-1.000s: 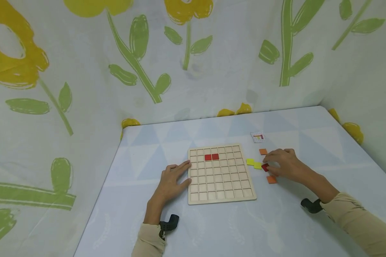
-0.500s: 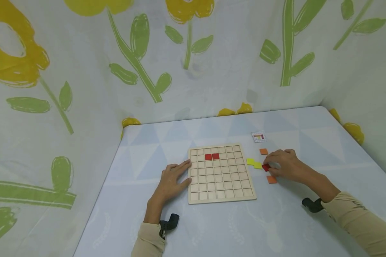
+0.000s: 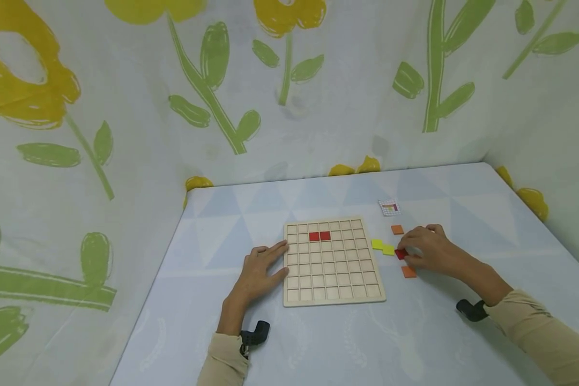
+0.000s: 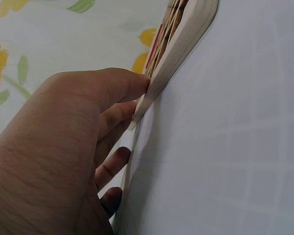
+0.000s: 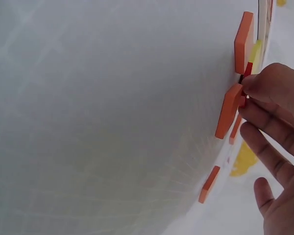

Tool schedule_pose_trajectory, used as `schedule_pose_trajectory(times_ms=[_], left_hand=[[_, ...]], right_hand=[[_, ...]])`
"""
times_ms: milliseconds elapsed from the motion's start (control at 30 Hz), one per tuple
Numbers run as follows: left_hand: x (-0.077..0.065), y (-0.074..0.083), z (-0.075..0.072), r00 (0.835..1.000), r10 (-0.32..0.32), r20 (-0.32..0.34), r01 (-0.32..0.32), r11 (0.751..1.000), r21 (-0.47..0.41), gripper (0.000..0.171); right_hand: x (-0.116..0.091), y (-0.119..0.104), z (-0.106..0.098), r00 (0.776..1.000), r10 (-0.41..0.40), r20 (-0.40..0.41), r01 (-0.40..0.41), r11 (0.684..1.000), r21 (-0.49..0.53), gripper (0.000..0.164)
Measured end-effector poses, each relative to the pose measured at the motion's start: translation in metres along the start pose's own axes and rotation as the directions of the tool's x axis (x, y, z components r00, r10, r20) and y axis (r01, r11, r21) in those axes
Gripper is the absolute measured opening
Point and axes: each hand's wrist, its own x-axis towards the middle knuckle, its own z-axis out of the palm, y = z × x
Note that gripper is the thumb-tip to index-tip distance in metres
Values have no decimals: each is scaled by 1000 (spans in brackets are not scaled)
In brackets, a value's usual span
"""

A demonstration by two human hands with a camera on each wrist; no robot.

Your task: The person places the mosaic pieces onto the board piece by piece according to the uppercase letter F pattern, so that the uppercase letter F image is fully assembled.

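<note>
My left hand (image 3: 259, 272) rests at the left edge of a square wooden grid board (image 3: 334, 303), fingers extended, thumb and fingertips touching its rim. In the left wrist view the thumb (image 4: 122, 84) presses on the board's side (image 4: 179, 49). Two red tiles (image 3: 314, 236) lie side by side in cells near the board's far end. Right of the board, my right hand (image 3: 429, 249) pinches another red tile (image 3: 401, 254) between thumb and fingers, low over the table. From the right wrist, that red tile (image 5: 248, 69) is mostly hidden behind the thumb and an orange tile (image 5: 229, 111).
Two yellow tiles (image 3: 388, 250) lie between the board and the right hand. One orange tile (image 3: 408, 272) is on the near side of that hand, another orange tile (image 3: 397, 229) beyond it. A small printed pattern card (image 3: 389, 207) lies farther back on the table (image 3: 318, 343).
The red tile under my right fingers has turned slightly and shifted a little to the right. My left hand stays at the board's edge. The head view has moved slightly.
</note>
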Motion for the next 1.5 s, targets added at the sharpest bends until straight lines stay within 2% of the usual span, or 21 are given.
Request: schedule_pose_trajectory(times_ms=[467, 733, 1033, 1300, 1500], left_hand=[[1, -2, 0, 1000, -1, -4, 1, 1000, -3, 59], [0, 0, 0, 1000, -9, -5, 9, 1000, 1, 59], [1, -2, 2, 1000, -6, -6, 6, 1000, 18, 59], [0, 0, 1, 1000, -4, 1, 4, 1000, 22, 59], [0, 0, 2, 1000, 1, -7, -1, 1000, 16, 59]], right_hand=[[6, -4, -7, 998, 49, -27, -47, 996, 74, 19], [16, -8, -6, 994, -20, -110, 27, 998, 62, 18], [30, -16, -7, 995, -33, -94, 41, 996, 81, 16], [43, -19, -3, 991, -66, -113, 75, 994, 81, 17], [52, -21, 0, 995, -60, -84, 66, 995, 71, 15]])
